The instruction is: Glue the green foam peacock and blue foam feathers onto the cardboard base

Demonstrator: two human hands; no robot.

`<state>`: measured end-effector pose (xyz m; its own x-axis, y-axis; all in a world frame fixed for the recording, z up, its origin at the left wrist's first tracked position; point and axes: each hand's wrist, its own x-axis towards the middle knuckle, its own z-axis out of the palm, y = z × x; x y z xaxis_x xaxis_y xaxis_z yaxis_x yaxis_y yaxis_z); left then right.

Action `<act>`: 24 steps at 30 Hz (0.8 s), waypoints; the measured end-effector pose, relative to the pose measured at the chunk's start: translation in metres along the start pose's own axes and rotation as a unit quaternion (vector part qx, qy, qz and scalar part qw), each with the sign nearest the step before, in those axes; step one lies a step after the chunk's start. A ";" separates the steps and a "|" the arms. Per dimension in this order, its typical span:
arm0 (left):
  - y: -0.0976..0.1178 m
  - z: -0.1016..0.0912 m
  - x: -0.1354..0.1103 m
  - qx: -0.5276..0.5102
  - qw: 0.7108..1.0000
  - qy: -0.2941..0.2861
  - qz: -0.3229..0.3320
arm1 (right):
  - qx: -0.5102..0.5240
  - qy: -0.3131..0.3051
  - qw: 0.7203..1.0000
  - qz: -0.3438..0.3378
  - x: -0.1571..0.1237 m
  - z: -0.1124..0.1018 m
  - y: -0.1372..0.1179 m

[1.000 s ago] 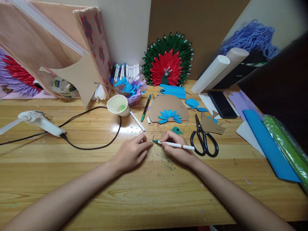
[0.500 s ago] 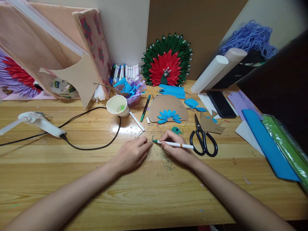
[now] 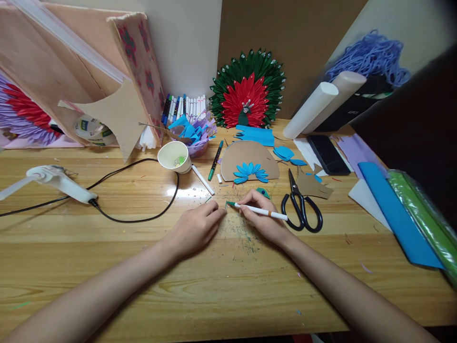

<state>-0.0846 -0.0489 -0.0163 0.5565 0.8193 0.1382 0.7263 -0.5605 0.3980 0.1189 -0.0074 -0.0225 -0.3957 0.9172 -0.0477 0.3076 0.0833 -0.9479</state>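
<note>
My right hand (image 3: 263, 216) is closed around a white marker pen (image 3: 262, 210) with a green tip and an orange band. The pen lies nearly level, its tip pointing left at a thin green strip (image 3: 225, 205). My left hand (image 3: 196, 226) rests on the table with fingers curled, pinching the lower end of that strip at the fingertips. Just beyond my right hand is a green bird-head cutout (image 3: 263, 192), partly covered by the fingers. Farther back lies a rounded cardboard piece (image 3: 250, 155) with blue paper petals (image 3: 251, 172) along its near edge.
Black-handled scissors (image 3: 302, 207) lie right of my right hand. A paper cup (image 3: 174, 157), a white pen cap (image 3: 219, 178) and a dark green marker (image 3: 215, 160) sit behind my left hand. A black cable (image 3: 143, 220) loops on the left. A red-green paper peacock (image 3: 246, 90) stands behind.
The pen tip has shifted slightly up and away from me along the strip. My right hand has tilted with it, covering more of the bird head. My left hand stays put.
</note>
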 end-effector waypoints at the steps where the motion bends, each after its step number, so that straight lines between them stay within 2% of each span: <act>1: 0.000 0.000 0.000 0.000 1.000 0.000 -0.001 | -0.006 -0.002 1.000 0.002 0.000 0.000 0.000; 9: 0.000 0.001 0.000 0.012 1.000 0.021 0.009 | -0.041 0.005 0.999 -0.009 -0.001 0.000 0.002; 12: -0.002 0.001 -0.001 0.040 0.998 0.046 0.012 | -0.039 0.043 0.998 -0.030 -0.005 0.002 0.001; 15: -0.003 0.001 -0.003 0.064 0.996 0.063 -0.003 | -0.030 0.088 0.992 -0.087 -0.010 0.004 0.001; 19: -0.004 0.001 -0.006 0.092 0.992 0.080 -0.026 | -0.057 0.126 0.970 -0.200 -0.014 0.002 0.000; 21: -0.003 -0.001 -0.006 0.102 0.990 0.091 -0.043 | -0.078 0.155 0.954 -0.245 -0.015 -0.003 -0.001; 24: -0.002 -0.005 -0.005 0.110 0.983 0.125 -0.077 | -0.088 0.230 0.930 -0.275 -0.013 -0.018 -0.006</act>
<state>-0.0908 -0.0513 -0.0135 0.3362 0.8856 0.3204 0.8793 -0.4170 0.2299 0.1382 -0.0123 -0.0109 -0.1362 0.7838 0.6059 0.3214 0.6135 -0.7213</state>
